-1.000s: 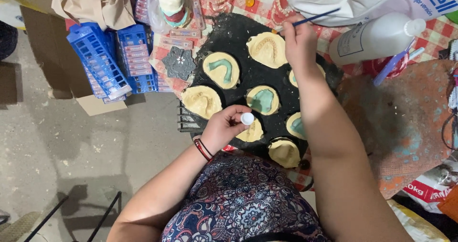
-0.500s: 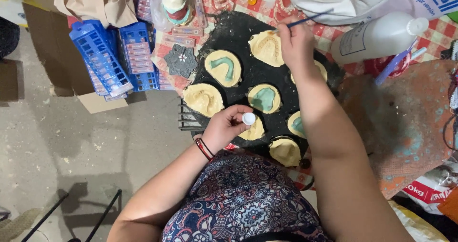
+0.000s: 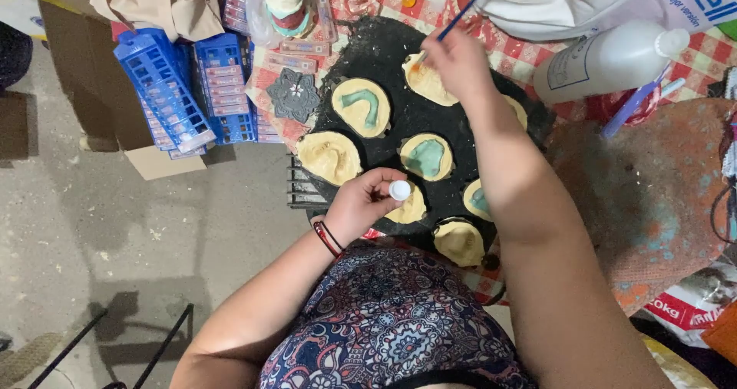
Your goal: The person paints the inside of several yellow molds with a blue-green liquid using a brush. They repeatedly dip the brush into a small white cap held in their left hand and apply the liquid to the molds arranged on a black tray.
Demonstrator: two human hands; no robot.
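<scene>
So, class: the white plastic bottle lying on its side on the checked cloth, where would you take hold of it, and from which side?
Grip the white plastic bottle around the middle of its broad body, coming from above. It lies on its side with its cap pointing to the picture's right, so the long rounded body faces up; the cap end is narrow and a purple tool lies close beneath it.

Left hand (image 3: 361, 205) sits near frame centre, forearm running back toward 7 o'clock, wrist banded, fingers curled inward with fingertips pinched together in a tight grip. Right hand (image 3: 457, 59) is extended up toward 12 o'clock, its forearm reaching from 5 o'clock, fingers closed in a pen-style grip.
</scene>
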